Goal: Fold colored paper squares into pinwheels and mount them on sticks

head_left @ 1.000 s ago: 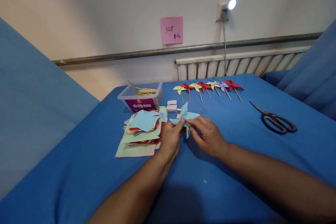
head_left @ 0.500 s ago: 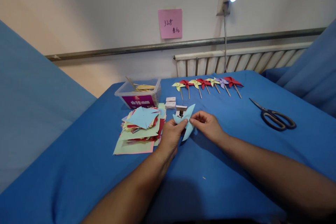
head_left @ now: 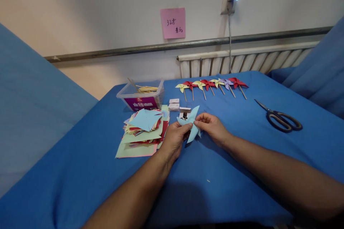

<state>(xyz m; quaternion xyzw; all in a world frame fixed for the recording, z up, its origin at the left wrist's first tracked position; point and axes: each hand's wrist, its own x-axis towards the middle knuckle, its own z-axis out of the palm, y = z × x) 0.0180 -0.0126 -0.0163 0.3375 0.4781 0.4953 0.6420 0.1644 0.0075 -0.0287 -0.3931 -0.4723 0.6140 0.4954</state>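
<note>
Left hand: the left hand (head_left: 176,136) is pinched closed, its thumb on top of a light-blue, four-bladed paper pinwheel (head_left: 194,131) and its other fingers partly hidden beneath
Right hand: the right hand (head_left: 212,127) has thumb and forefinger pinched at the pinwheel near its middle, the other fingers curled; whether a small piece also sits between the fingertips cannot be told
Pinwheel: held between both hands, tilted, above the tabletop draped in blue cloth (head_left: 80,171)
Open box: a small white card box (head_left: 185,110) with dark, shiny little pieces inside, just behind the pinwheel; two small white boxes (head_left: 174,104) are near it
Paper stack: cut sheets in light blue, pale green, red and yellow (head_left: 146,120), left of the left hand
Tub: a clear plastic tub with a purple label (head_left: 145,103), behind the stack, holding thin wooden sticks (head_left: 147,88)
Row: seven yellow, red and purple paper pinwheels on sticks (head_left: 208,84), along the far edge
Scissors: black-handled metal scissors (head_left: 282,118), well to the right, blades apart from everything
</note>
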